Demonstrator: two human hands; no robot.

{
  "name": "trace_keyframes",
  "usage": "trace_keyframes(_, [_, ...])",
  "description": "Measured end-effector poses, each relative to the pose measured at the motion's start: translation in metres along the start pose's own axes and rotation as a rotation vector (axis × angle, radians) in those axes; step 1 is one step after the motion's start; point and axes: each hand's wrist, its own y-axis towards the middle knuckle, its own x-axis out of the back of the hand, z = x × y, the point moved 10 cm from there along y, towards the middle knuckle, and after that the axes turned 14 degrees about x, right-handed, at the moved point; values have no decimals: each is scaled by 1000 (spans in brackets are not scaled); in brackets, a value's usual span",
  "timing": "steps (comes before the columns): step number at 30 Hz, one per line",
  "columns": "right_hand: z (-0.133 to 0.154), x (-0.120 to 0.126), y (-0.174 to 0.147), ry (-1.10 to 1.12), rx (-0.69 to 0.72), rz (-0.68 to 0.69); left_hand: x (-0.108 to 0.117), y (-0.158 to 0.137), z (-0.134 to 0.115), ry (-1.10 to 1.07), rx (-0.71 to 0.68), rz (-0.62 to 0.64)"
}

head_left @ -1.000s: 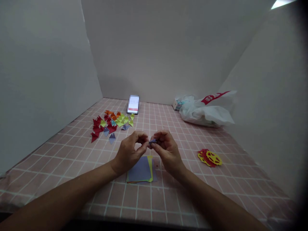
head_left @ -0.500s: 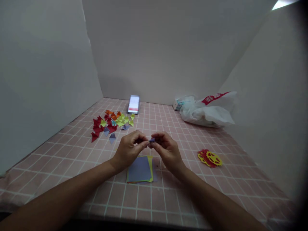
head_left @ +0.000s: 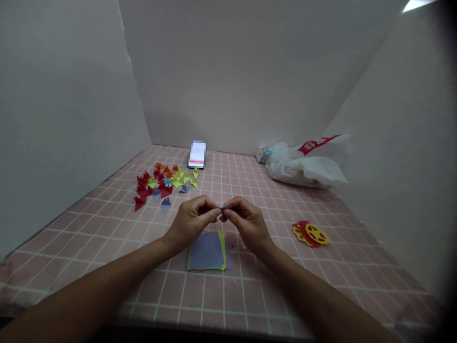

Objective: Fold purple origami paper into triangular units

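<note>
Between my fingertips is a small folded piece of purple paper (head_left: 223, 208), mostly hidden by the fingers. My left hand (head_left: 192, 219) pinches it from the left, and my right hand (head_left: 249, 223) pinches it from the right, the thumbs nearly meeting. Just below the hands lies a stack of square paper sheets (head_left: 206, 251), purple on top with yellow and green edges showing. Beyond my left hand, several folded paper pieces in red (head_left: 144, 190), orange (head_left: 167, 172), yellow (head_left: 178, 179) and purple (head_left: 166, 204) are spread on the table.
A pink tablecloth with a white grid (head_left: 221, 305) covers the table. A phone with a lit screen (head_left: 197, 154) stands at the back. White plastic bag (head_left: 303, 166) and small box (head_left: 263, 155) lie back right. Red and yellow cut-outs (head_left: 310, 233) lie right. Walls enclose three sides.
Both hands stay in nearly the same place. The purple paper between the fingertips shows less now, the fingers having closed over it slightly.
</note>
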Motion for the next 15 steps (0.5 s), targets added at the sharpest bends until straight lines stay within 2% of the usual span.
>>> trace_keyframes(5, [4,-2,-1,-49,15,34,0,-6,-16,215,-119,-60])
trace_keyframes(11, [13,1,0,-119,61,3,-7,0,2,-9,72,69])
trace_keyframes(13, [12,3,0,-113,54,-9,-5,1,5,-6,95,50])
trace_keyframes(15, [10,3,0,-91,47,-6,0,0,2,29,62,2])
